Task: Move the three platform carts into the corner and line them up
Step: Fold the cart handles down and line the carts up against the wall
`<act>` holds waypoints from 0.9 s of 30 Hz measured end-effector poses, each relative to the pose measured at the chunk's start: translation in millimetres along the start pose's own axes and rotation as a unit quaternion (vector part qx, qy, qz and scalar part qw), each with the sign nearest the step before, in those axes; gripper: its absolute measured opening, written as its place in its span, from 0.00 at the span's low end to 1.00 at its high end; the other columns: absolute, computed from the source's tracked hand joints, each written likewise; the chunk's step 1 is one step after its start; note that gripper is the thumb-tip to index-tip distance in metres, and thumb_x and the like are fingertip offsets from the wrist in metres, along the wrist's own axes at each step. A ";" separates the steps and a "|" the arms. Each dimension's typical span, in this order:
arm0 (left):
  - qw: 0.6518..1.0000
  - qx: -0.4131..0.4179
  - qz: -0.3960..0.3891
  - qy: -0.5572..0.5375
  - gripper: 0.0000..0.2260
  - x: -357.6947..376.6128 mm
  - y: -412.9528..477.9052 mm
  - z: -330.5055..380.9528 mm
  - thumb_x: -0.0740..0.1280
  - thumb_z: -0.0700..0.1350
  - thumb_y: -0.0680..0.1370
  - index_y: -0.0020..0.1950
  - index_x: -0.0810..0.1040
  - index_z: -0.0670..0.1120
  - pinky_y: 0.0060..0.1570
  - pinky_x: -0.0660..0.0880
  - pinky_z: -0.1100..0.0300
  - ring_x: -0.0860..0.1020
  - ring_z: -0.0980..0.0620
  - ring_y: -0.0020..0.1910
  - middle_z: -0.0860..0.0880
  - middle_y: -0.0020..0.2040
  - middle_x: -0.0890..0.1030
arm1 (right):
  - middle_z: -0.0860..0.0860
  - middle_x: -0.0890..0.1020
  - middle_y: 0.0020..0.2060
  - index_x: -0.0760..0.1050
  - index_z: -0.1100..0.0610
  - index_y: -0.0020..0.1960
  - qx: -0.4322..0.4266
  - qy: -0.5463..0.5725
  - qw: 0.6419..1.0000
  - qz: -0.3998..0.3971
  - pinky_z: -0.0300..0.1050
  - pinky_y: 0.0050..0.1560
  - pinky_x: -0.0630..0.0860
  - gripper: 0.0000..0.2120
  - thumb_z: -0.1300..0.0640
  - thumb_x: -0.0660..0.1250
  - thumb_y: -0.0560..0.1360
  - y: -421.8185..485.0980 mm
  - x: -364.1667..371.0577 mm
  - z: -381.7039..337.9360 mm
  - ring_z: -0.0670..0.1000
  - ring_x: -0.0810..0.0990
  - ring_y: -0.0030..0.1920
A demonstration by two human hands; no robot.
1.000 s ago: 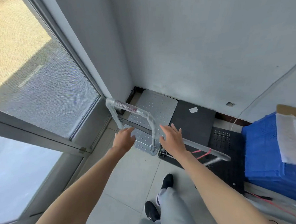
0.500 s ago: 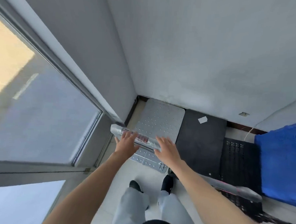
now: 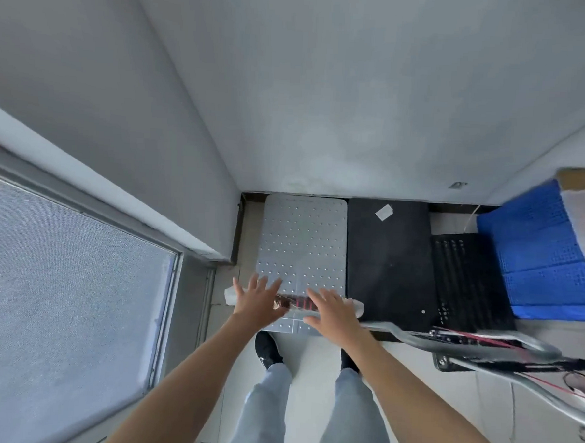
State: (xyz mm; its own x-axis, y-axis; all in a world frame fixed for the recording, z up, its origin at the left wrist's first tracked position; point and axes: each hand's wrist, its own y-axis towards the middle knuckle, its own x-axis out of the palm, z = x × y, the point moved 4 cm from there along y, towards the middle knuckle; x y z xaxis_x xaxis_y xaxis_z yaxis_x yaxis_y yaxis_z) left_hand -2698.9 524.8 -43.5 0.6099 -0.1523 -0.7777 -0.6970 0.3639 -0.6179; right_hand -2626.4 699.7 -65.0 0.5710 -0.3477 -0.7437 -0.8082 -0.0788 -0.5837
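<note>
Three platform carts stand side by side against the far wall. The silver dimpled cart [image 3: 303, 242] is in the corner, a black smooth cart [image 3: 387, 260] touches its right side, and a black perforated cart [image 3: 467, 281] sits further right, set back a little from the wall. The silver cart's plastic-wrapped handle [image 3: 295, 302] runs across under my palms. My left hand [image 3: 256, 302] and my right hand [image 3: 333, 313] lie on or just above it with fingers spread, not curled around it.
A window [image 3: 60, 294] and its frame fill the left. Blue plastic crates [image 3: 547, 255] with a cardboard box on top stand at the right. The bare metal handle [image 3: 464, 342] of a black cart, with red cords, juts out at right. My feet stand just behind the silver cart.
I stepped closer and now look straight down. The silver cart rolled in against the far wall. My hands went from reaching, to holding the handle, to fingers spread over it.
</note>
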 end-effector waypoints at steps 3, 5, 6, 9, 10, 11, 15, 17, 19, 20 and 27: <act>0.999 0.038 -0.009 0.017 0.30 8.3 2.1 -9.2 0.62 0.62 0.75 0.74 0.58 0.54 0.68 0.44 0.29 0.57 0.44 0.74 0.47 0.72 0.66 | 0.52 0.72 0.64 0.54 0.44 0.74 0.024 -0.025 0.999 0.026 0.70 0.65 0.59 0.30 0.42 0.62 0.76 -0.5 5.4 -16.0 0.57 0.69 0.65; 0.999 0.049 -0.001 0.005 0.25 12.3 4.2 -12.4 0.61 0.57 0.78 0.73 0.60 0.53 0.69 0.47 0.30 0.61 0.44 0.72 0.46 0.70 0.69 | 0.53 0.74 0.61 0.56 0.45 0.73 0.039 -0.021 0.998 0.038 0.71 0.66 0.57 0.29 0.49 0.64 0.76 0.8 5.9 -20.3 0.57 0.70 0.63; 0.999 0.053 0.007 -0.005 0.22 14.2 5.0 -13.5 0.60 0.54 0.79 0.72 0.61 0.52 0.70 0.50 0.30 0.64 0.44 0.70 0.46 0.68 0.70 | 0.53 0.74 0.59 0.57 0.45 0.73 0.044 -0.025 0.998 0.042 0.71 0.66 0.57 0.31 0.53 0.67 0.75 1.5 5.5 -21.9 0.58 0.71 0.62; 0.997 0.072 0.038 -0.006 0.17 20.5 5.9 -15.3 0.60 0.50 0.80 0.69 0.64 0.52 0.67 0.60 0.33 0.72 0.42 0.62 0.46 0.62 0.74 | 0.55 0.76 0.53 0.63 0.47 0.70 0.053 -0.041 0.996 0.063 0.71 0.65 0.58 0.34 0.62 0.71 0.68 4.0 8.8 -24.6 0.60 0.73 0.57; 0.997 0.071 0.044 -0.004 0.17 22.2 6.3 -16.9 0.61 0.48 0.79 0.67 0.65 0.53 0.65 0.63 0.34 0.74 0.43 0.59 0.46 0.59 0.75 | 0.55 0.76 0.51 0.64 0.47 0.68 0.057 -0.046 0.995 0.075 0.71 0.64 0.58 0.33 0.63 0.71 0.67 4.4 10.5 -25.4 0.60 0.74 0.55; 0.997 0.066 0.051 -0.004 0.17 23.6 6.7 -18.5 0.63 0.46 0.78 0.65 0.65 0.53 0.62 0.66 0.36 0.75 0.43 0.57 0.47 0.57 0.76 | 0.55 0.76 0.49 0.66 0.47 0.67 0.059 -0.051 0.993 0.089 0.71 0.64 0.58 0.33 0.65 0.72 0.66 5.3 11.5 -26.8 0.60 0.74 0.53; 0.996 0.048 0.073 0.001 0.21 24.5 4.3 -24.5 0.67 0.39 0.72 0.62 0.67 0.53 0.55 0.70 0.43 0.76 0.43 0.51 0.48 0.52 0.77 | 0.54 0.77 0.43 0.70 0.48 0.62 0.067 -0.057 0.986 0.139 0.74 0.63 0.57 0.33 0.69 0.72 0.62 6.6 13.3 -37.1 0.59 0.76 0.47; 0.995 0.046 0.087 0.007 0.22 25.2 1.5 -29.5 0.67 0.37 0.71 0.61 0.68 0.53 0.54 0.70 0.44 0.76 0.43 0.51 0.47 0.51 0.77 | 0.53 0.76 0.41 0.70 0.48 0.61 0.074 -0.061 0.984 0.152 0.76 0.62 0.56 0.33 0.70 0.72 0.60 6.3 17.0 -42.6 0.58 0.76 0.45; 0.994 0.042 0.096 0.009 0.21 25.4 -2.2 -35.7 0.67 0.37 0.71 0.60 0.68 0.53 0.55 0.70 0.43 0.76 0.43 0.50 0.47 0.51 0.77 | 0.52 0.75 0.40 0.70 0.48 0.60 0.083 -0.064 0.982 0.158 0.78 0.62 0.54 0.34 0.71 0.72 0.59 6.6 22.3 -48.5 0.57 0.76 0.44; 0.994 0.042 0.098 0.012 0.21 26.7 -3.8 -39.0 0.67 0.37 0.71 0.60 0.69 0.53 0.55 0.70 0.43 0.76 0.43 0.50 0.47 0.50 0.77 | 0.52 0.75 0.40 0.70 0.48 0.60 0.085 -0.064 0.981 0.162 0.79 0.62 0.53 0.34 0.70 0.73 0.59 6.8 26.0 -51.9 0.57 0.76 0.44; 0.993 0.042 0.107 0.024 0.22 34.9 -13.7 -69.2 0.68 0.37 0.70 0.60 0.69 0.54 0.59 0.69 0.41 0.76 0.43 0.50 0.47 0.49 0.77 | 0.49 0.74 0.40 0.72 0.48 0.57 0.083 -0.049 0.976 0.196 0.76 0.65 0.53 0.31 0.71 0.72 0.58 7.2 45.8 -81.5 0.55 0.74 0.44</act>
State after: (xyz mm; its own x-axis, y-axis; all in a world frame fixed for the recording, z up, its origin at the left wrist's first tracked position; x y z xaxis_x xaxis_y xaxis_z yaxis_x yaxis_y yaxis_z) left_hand -2694.2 450.9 -70.2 0.4300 -0.1065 -0.8965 -0.7735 0.4686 -0.4267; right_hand -2617.8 607.1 -76.7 0.2409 -0.2290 -0.9431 -0.9372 0.1974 -0.2874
